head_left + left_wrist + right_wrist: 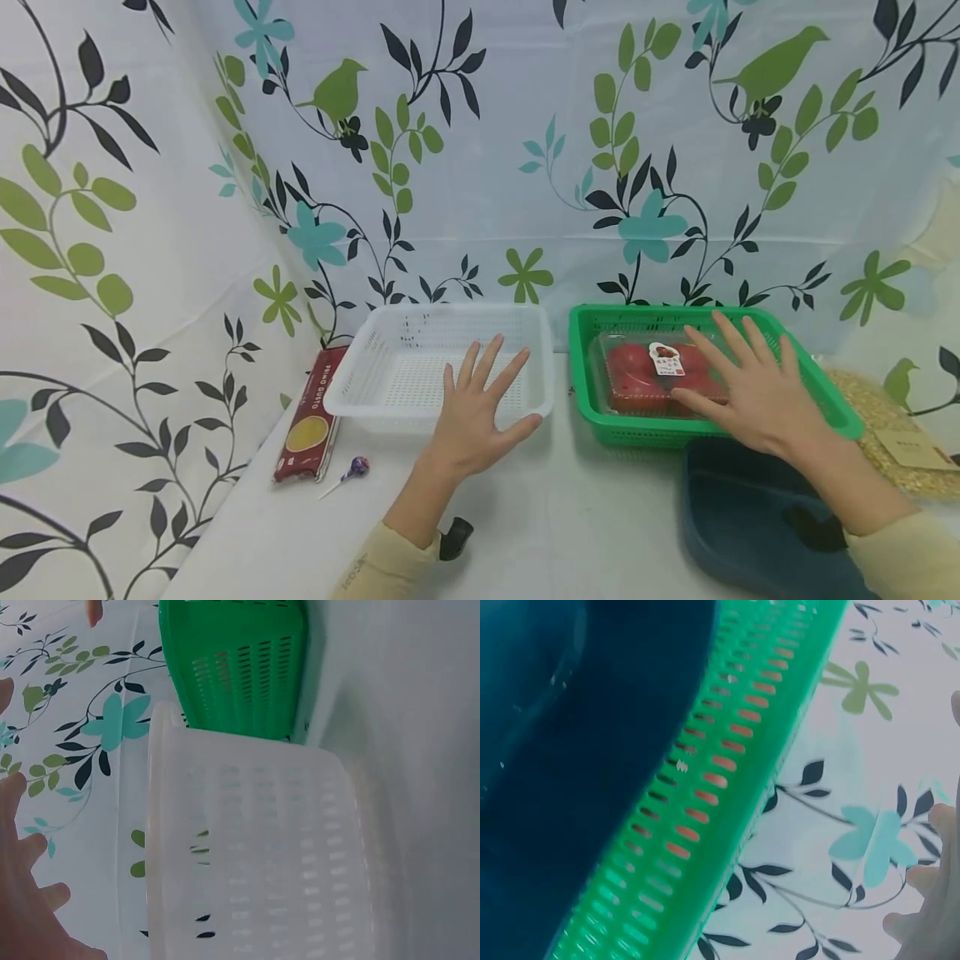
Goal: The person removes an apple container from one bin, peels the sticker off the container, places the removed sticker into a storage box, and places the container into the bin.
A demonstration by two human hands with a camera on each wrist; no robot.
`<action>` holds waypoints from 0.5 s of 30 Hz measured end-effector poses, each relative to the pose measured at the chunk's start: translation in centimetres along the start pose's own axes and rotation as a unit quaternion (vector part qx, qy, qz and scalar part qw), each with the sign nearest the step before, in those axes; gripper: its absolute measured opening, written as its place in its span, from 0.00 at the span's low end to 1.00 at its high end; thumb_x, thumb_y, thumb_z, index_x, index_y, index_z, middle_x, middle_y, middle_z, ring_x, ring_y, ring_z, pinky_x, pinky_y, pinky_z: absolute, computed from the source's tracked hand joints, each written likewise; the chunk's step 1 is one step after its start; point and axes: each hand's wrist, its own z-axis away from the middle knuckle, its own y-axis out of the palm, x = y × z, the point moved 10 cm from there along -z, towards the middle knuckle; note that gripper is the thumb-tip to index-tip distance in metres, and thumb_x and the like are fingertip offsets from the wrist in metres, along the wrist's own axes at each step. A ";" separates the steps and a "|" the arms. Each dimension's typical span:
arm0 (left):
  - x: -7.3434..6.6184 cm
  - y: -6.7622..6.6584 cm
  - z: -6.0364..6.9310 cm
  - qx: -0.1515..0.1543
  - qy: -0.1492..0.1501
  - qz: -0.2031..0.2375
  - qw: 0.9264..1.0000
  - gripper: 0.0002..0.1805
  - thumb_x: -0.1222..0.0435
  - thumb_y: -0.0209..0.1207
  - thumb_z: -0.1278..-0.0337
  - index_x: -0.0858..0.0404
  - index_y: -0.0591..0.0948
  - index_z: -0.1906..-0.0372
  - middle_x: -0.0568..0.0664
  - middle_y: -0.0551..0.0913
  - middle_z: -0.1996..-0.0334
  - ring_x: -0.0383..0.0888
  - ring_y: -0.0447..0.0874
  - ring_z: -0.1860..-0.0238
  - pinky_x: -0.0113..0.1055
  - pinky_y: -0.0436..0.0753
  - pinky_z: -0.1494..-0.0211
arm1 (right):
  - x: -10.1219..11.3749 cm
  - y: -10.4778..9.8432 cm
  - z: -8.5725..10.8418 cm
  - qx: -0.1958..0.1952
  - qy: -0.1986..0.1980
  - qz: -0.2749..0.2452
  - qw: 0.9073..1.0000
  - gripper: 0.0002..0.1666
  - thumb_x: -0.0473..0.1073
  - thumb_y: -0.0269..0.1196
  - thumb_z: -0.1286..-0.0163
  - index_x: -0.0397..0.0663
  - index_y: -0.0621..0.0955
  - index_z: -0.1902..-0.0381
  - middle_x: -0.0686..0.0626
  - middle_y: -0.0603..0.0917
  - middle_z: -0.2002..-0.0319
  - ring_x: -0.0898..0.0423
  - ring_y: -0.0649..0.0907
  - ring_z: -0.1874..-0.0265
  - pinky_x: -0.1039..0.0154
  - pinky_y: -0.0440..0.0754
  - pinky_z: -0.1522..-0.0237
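Note:
My left hand (472, 421), fingers spread, is held up in front of the white plastic basket (360, 367) and holds nothing. In the left wrist view its fingers (30, 851) show at the left, apart from the basket's wall. My right hand (765, 396) is likewise spread and holds nothing, over the right part of the green basket (637, 433). Inside that basket lies a clear plastic box of red fruit (633, 375) with a white label, probably tomatoes. The right wrist view shows the right fingers (922, 881) at its right edge.
A dark blue bin (720, 517) stands before the green basket, a dark object inside partly hidden by my arm. Left lie a red pasta packet (311, 417) and a lollipop (358, 467). A bag of yellowish grains (892, 425) lies right. Patterned cloth (465, 167) hangs behind.

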 end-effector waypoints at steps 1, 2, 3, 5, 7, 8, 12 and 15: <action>-0.2 0.2 -0.2 -0.005 -0.001 0.013 1.000 0.42 0.36 0.52 0.37 0.37 0.55 0.20 0.42 0.44 0.19 0.55 0.39 0.20 0.76 0.45 0.31 | -0.3 -0.1 -0.2 -0.001 0.003 0.001 1.000 0.55 0.69 0.62 0.34 0.55 0.55 0.19 0.35 0.50 0.22 0.28 0.48 0.26 0.21 0.36 0.34; -0.5 0.3 -0.3 -0.011 -0.001 0.024 1.000 0.42 0.37 0.53 0.37 0.38 0.56 0.20 0.42 0.44 0.19 0.55 0.39 0.20 0.75 0.45 0.31 | -0.6 -0.2 -0.4 -0.002 0.008 0.002 1.000 0.55 0.70 0.61 0.34 0.55 0.54 0.19 0.35 0.50 0.22 0.28 0.49 0.26 0.21 0.37 0.35; -0.7 0.5 -0.5 -0.018 0.000 0.033 0.999 0.42 0.38 0.54 0.37 0.39 0.57 0.20 0.43 0.45 0.19 0.55 0.40 0.20 0.75 0.46 0.31 | -1.0 -0.3 -0.5 -0.001 0.012 0.004 1.000 0.55 0.70 0.61 0.33 0.55 0.54 0.19 0.34 0.51 0.22 0.27 0.49 0.26 0.20 0.39 0.35; -1.2 0.8 -0.8 -0.030 0.001 0.053 0.998 0.41 0.40 0.55 0.37 0.41 0.58 0.20 0.43 0.46 0.19 0.56 0.42 0.21 0.75 0.48 0.31 | -1.7 -0.3 -0.8 0.005 0.023 0.001 1.000 0.54 0.70 0.59 0.32 0.54 0.52 0.18 0.33 0.50 0.22 0.26 0.50 0.27 0.19 0.40 0.36; -1.7 1.2 -1.1 -0.041 0.001 0.074 0.996 0.41 0.42 0.56 0.37 0.43 0.59 0.20 0.44 0.48 0.19 0.58 0.45 0.21 0.73 0.50 0.30 | -2.5 -0.3 -1.0 0.010 0.036 -0.011 0.999 0.54 0.69 0.58 0.31 0.55 0.51 0.18 0.32 0.50 0.22 0.26 0.50 0.27 0.19 0.40 0.36; -2.0 1.3 -1.3 -0.047 0.003 0.087 0.995 0.41 0.43 0.57 0.37 0.44 0.60 0.21 0.45 0.49 0.19 0.59 0.47 0.22 0.72 0.51 0.29 | -2.8 -0.3 -1.1 0.011 0.041 -0.015 0.999 0.54 0.69 0.58 0.30 0.55 0.51 0.18 0.32 0.49 0.22 0.25 0.49 0.27 0.18 0.40 0.37; -3.0 2.0 -1.8 -0.067 0.001 0.145 0.987 0.40 0.46 0.58 0.37 0.46 0.61 0.21 0.46 0.51 0.20 0.55 0.50 0.23 0.64 0.57 0.27 | -3.8 -0.4 -1.5 0.019 0.059 -0.030 0.998 0.53 0.68 0.58 0.30 0.53 0.50 0.18 0.31 0.48 0.22 0.24 0.50 0.28 0.17 0.41 0.38; -3.6 2.6 -2.0 -0.075 -0.008 0.190 0.979 0.40 0.48 0.58 0.36 0.47 0.61 0.21 0.47 0.52 0.21 0.51 0.51 0.23 0.62 0.63 0.29 | -4.4 -0.3 -1.9 0.031 0.071 -0.038 0.996 0.54 0.68 0.57 0.29 0.51 0.51 0.18 0.30 0.47 0.23 0.24 0.51 0.29 0.17 0.42 0.39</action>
